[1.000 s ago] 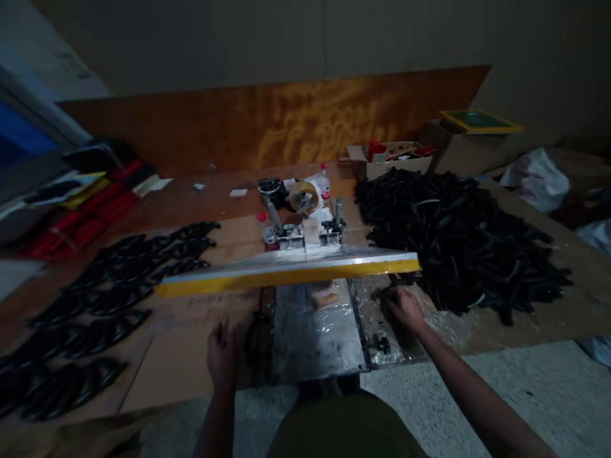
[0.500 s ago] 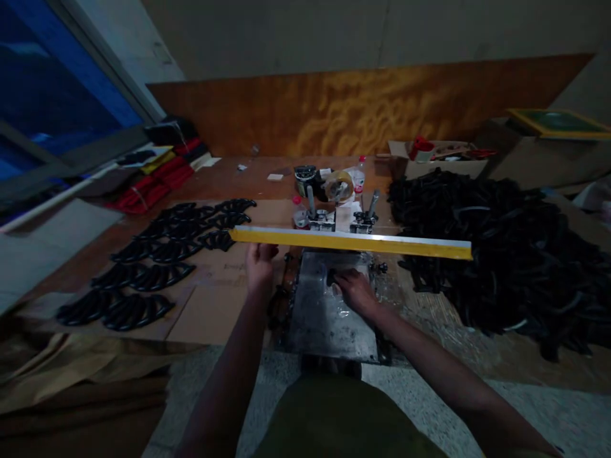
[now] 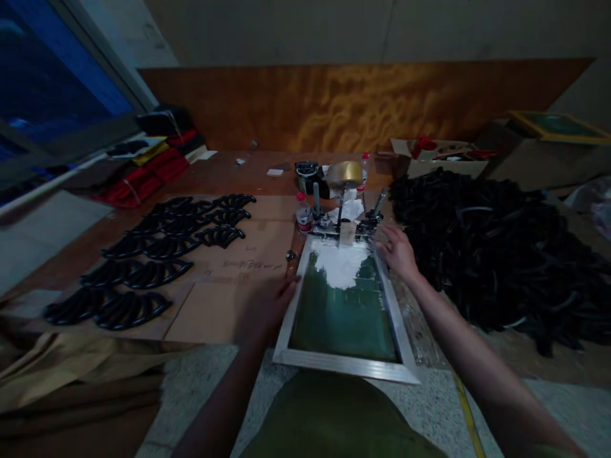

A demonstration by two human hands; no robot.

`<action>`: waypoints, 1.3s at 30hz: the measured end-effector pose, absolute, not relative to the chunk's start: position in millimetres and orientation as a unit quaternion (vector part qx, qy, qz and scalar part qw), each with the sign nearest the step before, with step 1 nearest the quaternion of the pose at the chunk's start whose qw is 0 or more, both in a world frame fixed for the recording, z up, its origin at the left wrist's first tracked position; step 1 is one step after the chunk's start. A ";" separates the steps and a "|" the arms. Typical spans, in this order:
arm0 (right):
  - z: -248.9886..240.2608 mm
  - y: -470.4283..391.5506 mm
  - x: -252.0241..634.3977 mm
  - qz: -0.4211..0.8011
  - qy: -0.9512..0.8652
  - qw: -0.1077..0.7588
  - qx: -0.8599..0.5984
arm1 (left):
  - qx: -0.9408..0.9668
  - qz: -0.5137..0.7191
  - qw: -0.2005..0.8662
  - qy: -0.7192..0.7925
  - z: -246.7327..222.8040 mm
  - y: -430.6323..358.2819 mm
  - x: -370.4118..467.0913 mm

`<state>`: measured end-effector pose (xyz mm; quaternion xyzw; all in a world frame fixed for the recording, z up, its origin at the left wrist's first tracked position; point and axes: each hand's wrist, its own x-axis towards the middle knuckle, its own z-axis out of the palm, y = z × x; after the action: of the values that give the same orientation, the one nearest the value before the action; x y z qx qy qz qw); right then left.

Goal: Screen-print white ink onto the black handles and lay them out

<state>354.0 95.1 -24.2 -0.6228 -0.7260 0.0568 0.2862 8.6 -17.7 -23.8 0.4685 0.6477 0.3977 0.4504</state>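
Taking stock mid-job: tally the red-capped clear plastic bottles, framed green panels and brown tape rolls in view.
Clear red-capped plastic bottles: 2
Silver-framed green panel: 1
Yellow-framed green panel: 1
Brown tape roll: 1
Total: 5

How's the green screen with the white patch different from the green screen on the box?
The near screen has silvery edges, while the far screen has yellow ones.
The near screen has a white patch at its far end; no such patch shows on the far screen.
The near screen lies between the hands; the far screen rests on a cardboard box.
Both have green middles.
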 end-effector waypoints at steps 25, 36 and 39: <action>-17.5 45.7 277.5 0.114 -0.921 0.036 -0.372 | 0.407 0.387 0.536 0.630 -88.8 -19.3 14.5; -22.7 44.6 278.0 0.128 -0.890 0.109 -0.423 | 0.416 0.377 0.519 0.645 -80.5 -19.2 12.7; -1.0 82.8 275.7 0.115 -0.843 0.121 -0.512 | 0.410 0.377 0.531 0.639 -54.8 -19.9 11.4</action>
<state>275.7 82.8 -1.0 -0.5118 -0.8427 0.1153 0.1208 11.4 -19.9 -54.8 0.4104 0.6387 0.3766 0.5308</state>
